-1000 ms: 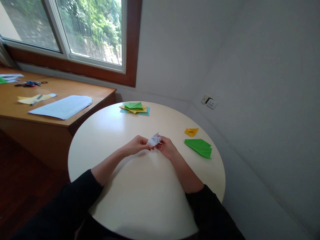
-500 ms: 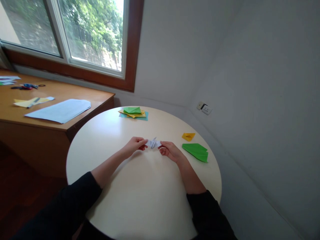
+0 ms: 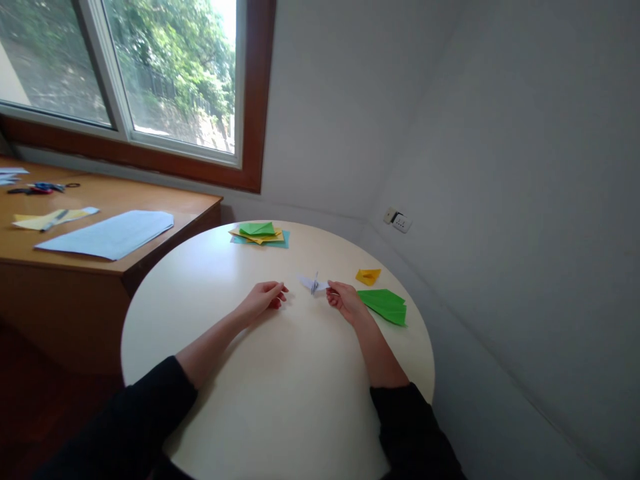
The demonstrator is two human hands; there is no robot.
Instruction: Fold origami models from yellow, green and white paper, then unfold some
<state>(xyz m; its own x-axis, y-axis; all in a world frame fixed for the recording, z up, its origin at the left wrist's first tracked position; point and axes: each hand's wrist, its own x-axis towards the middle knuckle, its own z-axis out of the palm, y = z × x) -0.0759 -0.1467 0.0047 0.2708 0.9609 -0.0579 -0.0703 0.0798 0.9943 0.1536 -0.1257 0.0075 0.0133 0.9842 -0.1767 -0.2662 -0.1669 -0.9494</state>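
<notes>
Both forearms reach forward over the round table [image 3: 280,400], bare from the wrist to the black sleeves pushed up below the elbows; the arms converge toward the table's middle; the left hand [image 3: 263,299] rests low on the tabletop, palm down, fingers loosely curled and pointing right, holding nothing; the right hand [image 3: 344,301] lies a little farther along the table toward its right edge, knuckles up, fingers bent inward, thumb and forefinger pinched on the tip of a small white folded paper figure [image 3: 313,283]; the two hands are apart.
</notes>
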